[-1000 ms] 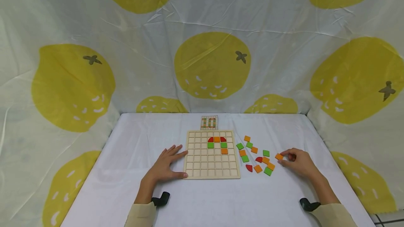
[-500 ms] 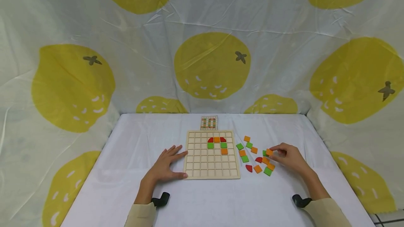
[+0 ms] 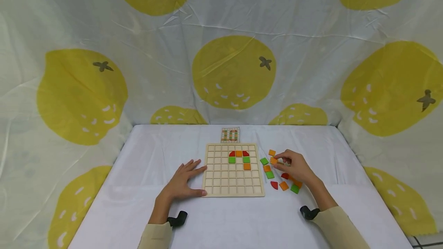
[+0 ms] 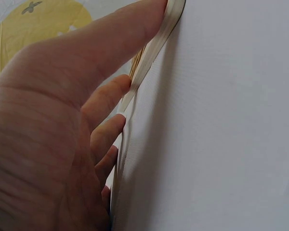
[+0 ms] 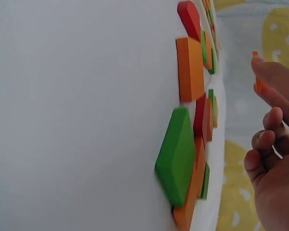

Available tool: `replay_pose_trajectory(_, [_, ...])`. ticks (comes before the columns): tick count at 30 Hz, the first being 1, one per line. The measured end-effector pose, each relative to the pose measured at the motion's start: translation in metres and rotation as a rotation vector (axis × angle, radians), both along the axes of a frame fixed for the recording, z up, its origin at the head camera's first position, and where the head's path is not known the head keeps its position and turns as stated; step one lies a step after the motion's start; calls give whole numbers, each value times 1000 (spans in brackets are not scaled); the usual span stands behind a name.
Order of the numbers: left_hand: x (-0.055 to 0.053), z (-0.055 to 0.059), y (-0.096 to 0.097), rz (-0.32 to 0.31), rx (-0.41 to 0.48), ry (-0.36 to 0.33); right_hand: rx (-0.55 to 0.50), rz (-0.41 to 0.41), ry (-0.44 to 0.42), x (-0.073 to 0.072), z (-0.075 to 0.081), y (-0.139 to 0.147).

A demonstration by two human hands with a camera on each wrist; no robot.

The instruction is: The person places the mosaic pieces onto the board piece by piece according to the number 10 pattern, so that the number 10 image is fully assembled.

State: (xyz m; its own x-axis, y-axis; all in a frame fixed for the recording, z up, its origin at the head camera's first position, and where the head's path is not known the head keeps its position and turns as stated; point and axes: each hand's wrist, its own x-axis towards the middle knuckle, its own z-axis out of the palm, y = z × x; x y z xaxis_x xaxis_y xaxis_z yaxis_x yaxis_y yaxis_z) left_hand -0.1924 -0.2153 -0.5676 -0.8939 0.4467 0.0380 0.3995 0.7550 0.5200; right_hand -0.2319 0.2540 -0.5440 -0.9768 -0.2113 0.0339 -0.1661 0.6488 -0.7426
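My right hand pinches an orange square tile between thumb and forefinger, raised over the loose tiles. My left hand lies spread at the left side of a wooden grid board, thumb and fingertips touching its edge. On the board, two red quarter-round tiles flank an orange square in an upper row. Below them sit two green squares, and under the right one another orange square. In the left wrist view, the left thumb presses against the board's side.
Loose tiles lie right of the board: a red quarter-round, a green square, an orange square and several others, some partly behind the right hand. A small pattern card lies beyond the board. Lemon-print cloth hangs behind the table.
My right hand has carried the orange tile leftward from the right of the loose pile, over it, toward the board. The left hand stays at the board's edge.
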Motion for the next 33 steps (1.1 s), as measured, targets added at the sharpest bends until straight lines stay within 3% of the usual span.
replay_pose_trajectory(14, [-1,1,1,10,-4,-12,-24,201,69,-15,-7,-66])
replay_pose_trajectory(24, [0,1,1,15,-9,-13,20,222,41,-18,-14,-110])
replay_pose_trajectory(33, [0,2,1,12,-5,-5,26,264,39,-21,-20,-130])
